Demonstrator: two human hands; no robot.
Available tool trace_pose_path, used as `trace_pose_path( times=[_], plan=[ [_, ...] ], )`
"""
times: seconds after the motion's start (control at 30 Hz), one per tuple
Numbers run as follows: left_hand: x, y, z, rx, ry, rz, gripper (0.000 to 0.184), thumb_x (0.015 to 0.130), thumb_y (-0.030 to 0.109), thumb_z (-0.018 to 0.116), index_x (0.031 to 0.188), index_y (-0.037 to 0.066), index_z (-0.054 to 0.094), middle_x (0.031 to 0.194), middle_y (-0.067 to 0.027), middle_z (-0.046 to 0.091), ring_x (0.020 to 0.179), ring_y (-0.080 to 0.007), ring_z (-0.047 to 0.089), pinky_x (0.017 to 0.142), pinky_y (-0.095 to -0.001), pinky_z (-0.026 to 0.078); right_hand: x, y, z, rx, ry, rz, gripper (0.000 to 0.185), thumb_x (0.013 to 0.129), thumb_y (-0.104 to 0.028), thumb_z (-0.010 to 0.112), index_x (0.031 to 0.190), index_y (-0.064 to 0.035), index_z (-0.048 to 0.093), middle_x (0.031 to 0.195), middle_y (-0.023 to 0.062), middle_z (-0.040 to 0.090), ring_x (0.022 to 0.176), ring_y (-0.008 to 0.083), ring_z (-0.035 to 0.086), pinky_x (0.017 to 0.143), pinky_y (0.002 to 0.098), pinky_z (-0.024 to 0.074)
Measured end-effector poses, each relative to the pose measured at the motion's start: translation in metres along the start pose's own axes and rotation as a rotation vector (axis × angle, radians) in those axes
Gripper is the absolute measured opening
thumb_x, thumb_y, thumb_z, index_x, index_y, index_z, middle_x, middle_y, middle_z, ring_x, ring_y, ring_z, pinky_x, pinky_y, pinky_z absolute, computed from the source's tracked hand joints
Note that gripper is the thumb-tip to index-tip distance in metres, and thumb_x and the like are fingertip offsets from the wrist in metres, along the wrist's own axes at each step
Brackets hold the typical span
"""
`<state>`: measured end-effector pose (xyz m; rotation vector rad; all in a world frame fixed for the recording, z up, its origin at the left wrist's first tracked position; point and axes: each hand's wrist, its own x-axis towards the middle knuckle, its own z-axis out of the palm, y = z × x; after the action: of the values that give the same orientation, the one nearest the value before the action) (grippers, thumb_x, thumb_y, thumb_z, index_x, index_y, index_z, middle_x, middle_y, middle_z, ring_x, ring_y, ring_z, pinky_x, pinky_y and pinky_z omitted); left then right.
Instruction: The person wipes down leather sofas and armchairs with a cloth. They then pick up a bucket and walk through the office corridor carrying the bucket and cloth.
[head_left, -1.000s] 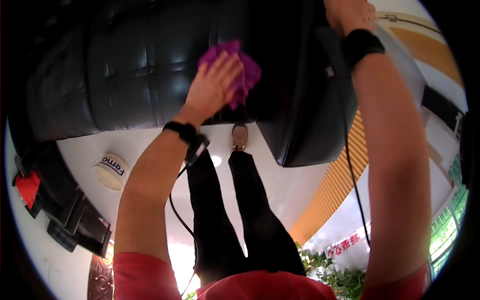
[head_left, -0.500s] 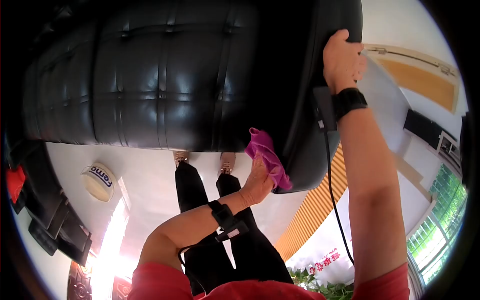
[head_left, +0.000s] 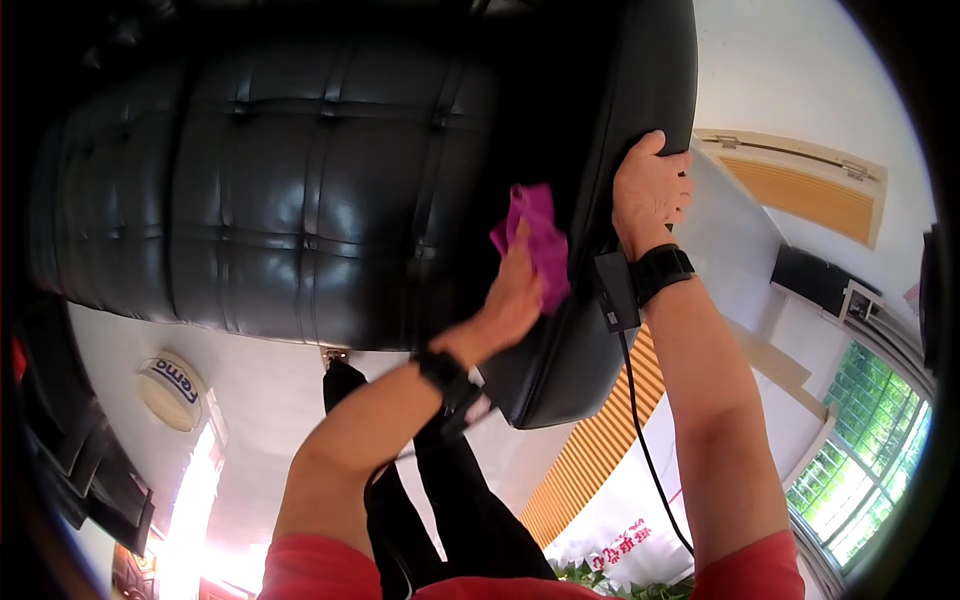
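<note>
The left hand (head_left: 515, 295) is closed on a purple cloth (head_left: 545, 240), with one finger lying straight along it. The cloth is by the inner side of the sofa arm (head_left: 645, 90). The right hand (head_left: 648, 190) is partly open on top of that arm. Its fingers bend over the outer edge and its thumb sticks out. The two hands are apart. Each wrist has a black band, and a cord (head_left: 637, 420) hangs from the box (head_left: 615, 295) by the right one.

The sofa (head_left: 270, 200) is black and shiny, with sewn lines that make squares. The floor (head_left: 250, 375) is pale. A round white tub (head_left: 168, 390) with blue letters stands on it. On the right are a ribbed wood panel (head_left: 600, 440) and a window (head_left: 860, 450) with green outside.

The left hand is a bit blurry. The seat beside the cloth is too dark to see well. Only part of one shoe (head_left: 335, 356) shows. The sofa's far end fades into black.
</note>
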<state>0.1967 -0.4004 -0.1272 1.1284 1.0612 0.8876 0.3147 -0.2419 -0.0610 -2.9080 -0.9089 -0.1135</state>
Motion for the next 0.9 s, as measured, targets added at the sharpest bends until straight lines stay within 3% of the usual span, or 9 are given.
trace_pose_path(
  times=[0.13, 0.37, 0.4, 0.47, 0.53, 0.6, 0.67, 0.73, 0.9],
  plan=[
    [-0.039, 0.048, 0.004, -0.311, -0.003, -0.143, 0.065, 0.092, 0.020, 0.044, 0.141, -0.006, 0.010, 0.146, -0.0247, 0.014, 0.136, -0.0373, 0.015, 0.111, -0.0372, 0.012, 0.000, 0.001, 0.001, 0.019, 0.027, -0.031, 0.067, 0.088, -0.050, 0.035, 0.135, -0.0021, 0.033, 0.124, 0.0242, 0.044, 0.114, 0.0377, 0.040, 0.096, 0.0467, 0.0276],
    [0.140, 0.023, -0.008, -0.028, -0.014, 0.147, 0.050, 0.091, 0.023, 0.041, 0.129, -0.009, 0.035, 0.141, -0.0334, 0.021, 0.133, -0.0450, 0.019, 0.111, -0.0434, 0.015, 0.001, 0.004, 0.008, -0.015, 0.098, -0.062, 0.065, 0.087, -0.049, 0.039, 0.133, -0.0025, 0.036, 0.123, 0.0238, 0.043, 0.111, 0.0372, 0.041, 0.094, 0.0473, 0.0291],
    [0.167, 0.026, -0.012, -0.022, 0.090, 0.188, 0.046, 0.091, 0.023, 0.041, 0.122, -0.010, 0.041, 0.134, -0.0359, 0.031, 0.125, -0.0480, 0.029, 0.108, -0.0453, 0.023, 0.001, 0.005, 0.008, -0.020, 0.100, -0.071, 0.065, 0.087, -0.049, 0.039, 0.133, -0.0026, 0.036, 0.123, 0.0238, 0.043, 0.111, 0.0369, 0.042, 0.094, 0.0474, 0.0293],
    [0.211, 0.056, -0.027, -0.004, 0.185, 0.169, 0.036, 0.091, 0.024, 0.040, 0.094, -0.008, 0.058, 0.099, -0.0302, 0.058, 0.090, -0.0438, 0.056, 0.076, -0.0452, 0.045, 0.001, 0.005, 0.010, -0.020, 0.112, -0.080, 0.065, 0.087, -0.049, 0.040, 0.132, -0.0030, 0.036, 0.123, 0.0227, 0.044, 0.110, 0.0365, 0.042, 0.093, 0.0475, 0.0293],
    [0.242, 0.071, -0.029, -0.195, 0.188, -0.131, 0.037, 0.090, 0.024, 0.042, 0.085, -0.008, 0.058, 0.084, -0.0292, 0.060, 0.082, -0.0436, 0.058, 0.069, -0.0453, 0.046, 0.001, 0.004, 0.010, -0.037, 0.126, -0.072, 0.064, 0.087, -0.049, 0.041, 0.132, -0.0031, 0.036, 0.122, 0.0221, 0.044, 0.110, 0.0364, 0.042, 0.094, 0.0474, 0.0290],
    [0.235, 0.096, -0.027, 0.137, 0.125, -0.015, 0.036, 0.088, 0.024, 0.046, 0.100, -0.008, 0.057, 0.105, -0.0301, 0.056, 0.100, -0.0419, 0.055, 0.081, -0.0442, 0.045, 0.002, 0.008, 0.014, -0.049, 0.150, -0.078, 0.064, 0.087, -0.049, 0.041, 0.131, -0.0038, 0.037, 0.121, 0.0205, 0.045, 0.110, 0.0360, 0.042, 0.094, 0.0467, 0.0289],
    [0.215, 0.097, -0.017, 0.358, 0.289, 0.492, 0.049, 0.085, 0.024, 0.051, 0.121, -0.008, 0.045, 0.130, -0.0285, 0.040, 0.121, -0.0415, 0.040, 0.097, -0.0429, 0.037, 0.001, 0.008, 0.015, -0.053, 0.150, -0.084, 0.064, 0.087, -0.049, 0.041, 0.132, -0.0042, 0.036, 0.121, 0.0202, 0.045, 0.110, 0.0357, 0.042, 0.094, 0.0464, 0.0290],
    [0.203, 0.098, -0.013, 0.509, 0.097, 0.370, 0.061, 0.085, 0.024, 0.052, 0.134, -0.007, 0.031, 0.143, -0.0272, 0.021, 0.135, -0.0387, 0.018, 0.110, -0.0358, 0.020, -0.001, 0.006, 0.012, -0.021, 0.114, -0.078, 0.064, 0.087, -0.049, 0.041, 0.132, -0.0041, 0.036, 0.123, 0.0201, 0.044, 0.112, 0.0359, 0.040, 0.094, 0.0465, 0.0285],
    [0.252, 0.090, -0.016, 0.129, 0.282, 0.322, 0.060, 0.083, 0.025, 0.053, 0.131, -0.004, 0.034, 0.134, -0.0247, 0.034, 0.126, -0.0385, 0.033, 0.106, -0.0371, 0.028, 0.000, 0.008, 0.011, -0.013, 0.125, -0.102, 0.065, 0.088, -0.048, 0.041, 0.133, -0.0023, 0.034, 0.125, 0.0210, 0.042, 0.114, 0.0370, 0.038, 0.097, 0.0471, 0.0259]
  ],
)
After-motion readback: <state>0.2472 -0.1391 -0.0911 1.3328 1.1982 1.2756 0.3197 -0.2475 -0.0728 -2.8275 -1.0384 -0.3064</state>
